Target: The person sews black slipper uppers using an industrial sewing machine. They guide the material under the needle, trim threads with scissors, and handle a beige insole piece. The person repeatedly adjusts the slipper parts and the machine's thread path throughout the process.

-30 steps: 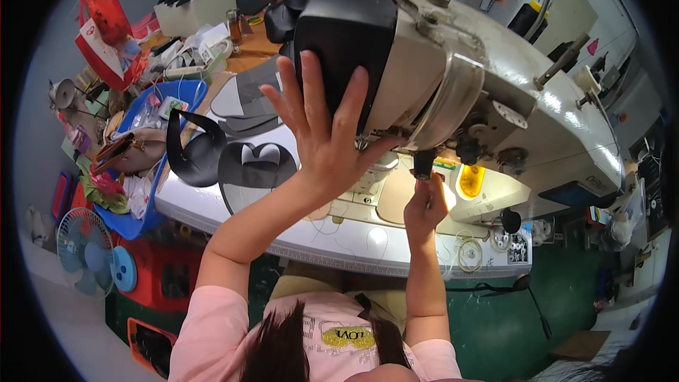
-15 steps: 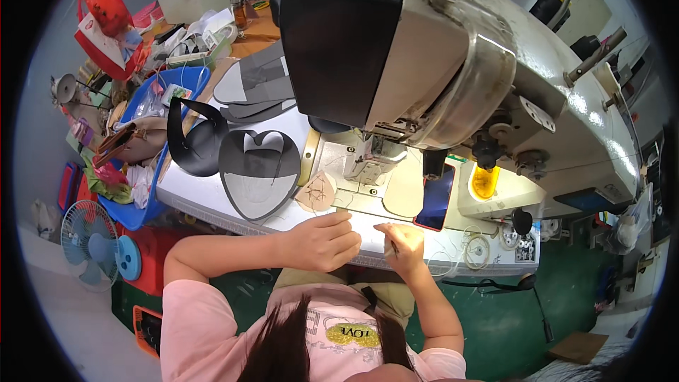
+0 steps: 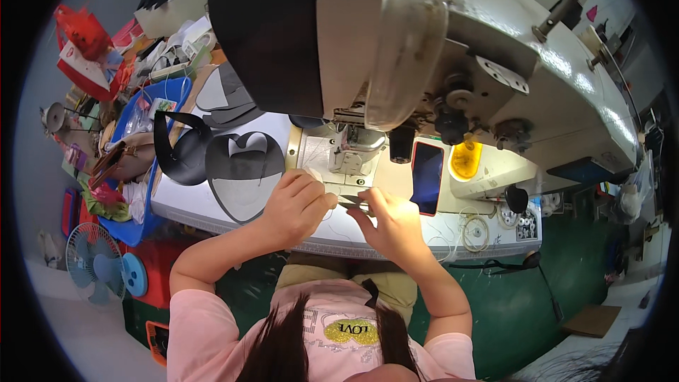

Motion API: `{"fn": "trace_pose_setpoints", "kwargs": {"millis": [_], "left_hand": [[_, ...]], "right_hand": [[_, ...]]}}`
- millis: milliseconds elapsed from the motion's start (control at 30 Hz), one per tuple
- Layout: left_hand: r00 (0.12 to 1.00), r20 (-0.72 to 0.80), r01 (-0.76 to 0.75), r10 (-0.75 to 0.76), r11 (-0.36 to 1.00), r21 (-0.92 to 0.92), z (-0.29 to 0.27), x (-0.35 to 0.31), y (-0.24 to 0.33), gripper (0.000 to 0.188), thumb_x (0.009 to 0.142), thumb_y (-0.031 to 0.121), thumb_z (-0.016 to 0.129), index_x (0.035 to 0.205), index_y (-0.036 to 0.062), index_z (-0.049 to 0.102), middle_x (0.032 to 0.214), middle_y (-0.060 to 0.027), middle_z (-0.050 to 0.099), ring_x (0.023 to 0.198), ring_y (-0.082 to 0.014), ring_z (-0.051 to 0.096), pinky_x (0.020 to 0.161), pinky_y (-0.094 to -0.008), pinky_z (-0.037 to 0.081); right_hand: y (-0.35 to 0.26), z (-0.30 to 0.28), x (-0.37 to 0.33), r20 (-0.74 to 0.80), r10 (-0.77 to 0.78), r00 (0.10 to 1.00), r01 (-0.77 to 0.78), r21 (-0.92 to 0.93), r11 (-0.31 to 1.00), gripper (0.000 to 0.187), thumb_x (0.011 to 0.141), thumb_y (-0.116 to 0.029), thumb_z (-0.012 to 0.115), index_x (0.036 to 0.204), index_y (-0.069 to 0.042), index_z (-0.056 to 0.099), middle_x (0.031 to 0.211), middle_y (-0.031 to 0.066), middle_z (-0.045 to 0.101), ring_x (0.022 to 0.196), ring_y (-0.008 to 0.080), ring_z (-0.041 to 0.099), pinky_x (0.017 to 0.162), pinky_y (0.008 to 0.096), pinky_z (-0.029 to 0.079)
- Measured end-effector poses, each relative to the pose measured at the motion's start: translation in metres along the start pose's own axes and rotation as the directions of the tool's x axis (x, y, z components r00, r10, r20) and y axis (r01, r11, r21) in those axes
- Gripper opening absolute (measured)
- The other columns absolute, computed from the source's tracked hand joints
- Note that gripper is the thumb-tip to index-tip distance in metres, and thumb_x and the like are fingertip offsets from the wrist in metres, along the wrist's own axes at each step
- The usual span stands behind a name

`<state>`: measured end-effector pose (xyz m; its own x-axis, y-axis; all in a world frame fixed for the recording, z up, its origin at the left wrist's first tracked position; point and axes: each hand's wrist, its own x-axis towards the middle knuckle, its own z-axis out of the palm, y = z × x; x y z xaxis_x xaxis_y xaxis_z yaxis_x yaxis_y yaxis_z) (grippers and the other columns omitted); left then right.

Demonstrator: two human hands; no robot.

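My left hand (image 3: 300,206) is closed in a pinch in front of the sewing machine's needle area; what its fingertips hold is too small to make out. Opposite it, my right hand (image 3: 392,223) grips a small dark pointed metal tool that looks like thread snips (image 3: 351,201), pointing toward the left fingertips. Just beyond the hands are the sewing machine's (image 3: 353,92) presser foot and plate (image 3: 311,150). A beige flat panel (image 3: 396,178) lies right of the foot. The small beige stitched piece seen earlier is hidden behind my left hand.
Left of the machine lie black and grey heart-shaped pieces (image 3: 244,180), a curved black piece (image 3: 185,159) and stacked grey panels (image 3: 230,99). A blue bin (image 3: 141,223) of odds and ends stands farther left. To the right are a phone (image 3: 427,178) and a thread coil (image 3: 474,232).
Both hands have moved forward toward the machine's needle area and closer together. The dark tool now shows in my right fingers. The view has shifted, with the machine appearing farther left.
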<state>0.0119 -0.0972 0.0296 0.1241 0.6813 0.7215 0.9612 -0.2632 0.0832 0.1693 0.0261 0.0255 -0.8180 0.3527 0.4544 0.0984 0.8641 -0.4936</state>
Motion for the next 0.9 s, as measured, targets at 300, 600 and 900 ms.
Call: {"fn": "trace_pose_setpoints", "kwargs": {"millis": [300,600,900], "left_hand": [[0.978,-0.205,0.035,0.027,0.956,0.292,-0.030,0.039,-0.002,0.024,0.059,0.004,0.069,0.081,0.0021,0.061,0.066,-0.0018,0.047,0.059,-0.0185,0.049,0.064,-0.0351,0.035],[0.942,-0.324,0.056,0.090,0.907,0.417,-0.024,0.059,-0.003,0.024,0.060,0.004,0.070,0.082,0.0023,0.063,0.067,-0.0007,0.046,0.057,-0.0156,0.045,0.064,-0.0339,0.030],[0.937,-0.327,0.053,0.126,0.872,0.487,-0.019,0.063,-0.010,0.024,0.061,0.005,0.069,0.083,0.0029,0.062,0.069,-0.0013,0.048,0.056,-0.0157,0.045,0.064,-0.0343,0.029]], "right_hand": [[0.013,0.012,-0.008,-0.035,0.114,0.993,-0.111,0.068,0.991,0.016,0.077,-0.013,0.069,0.079,-0.005,0.055,0.063,0.0069,0.061,0.050,0.0180,0.060,0.044,0.0275,0.043],[0.019,0.016,-0.015,-0.058,0.215,0.975,-0.209,0.105,0.972,0.022,0.078,-0.022,0.068,0.083,-0.005,0.055,0.057,0.0077,0.056,0.049,0.0215,0.057,0.045,0.0317,0.042],[0.025,0.024,-0.016,-0.071,0.195,0.978,-0.188,0.095,0.977,0.023,0.078,-0.021,0.068,0.086,-0.003,0.055,0.068,0.0114,0.062,0.058,0.0225,0.063,0.050,0.0308,0.046]]}}
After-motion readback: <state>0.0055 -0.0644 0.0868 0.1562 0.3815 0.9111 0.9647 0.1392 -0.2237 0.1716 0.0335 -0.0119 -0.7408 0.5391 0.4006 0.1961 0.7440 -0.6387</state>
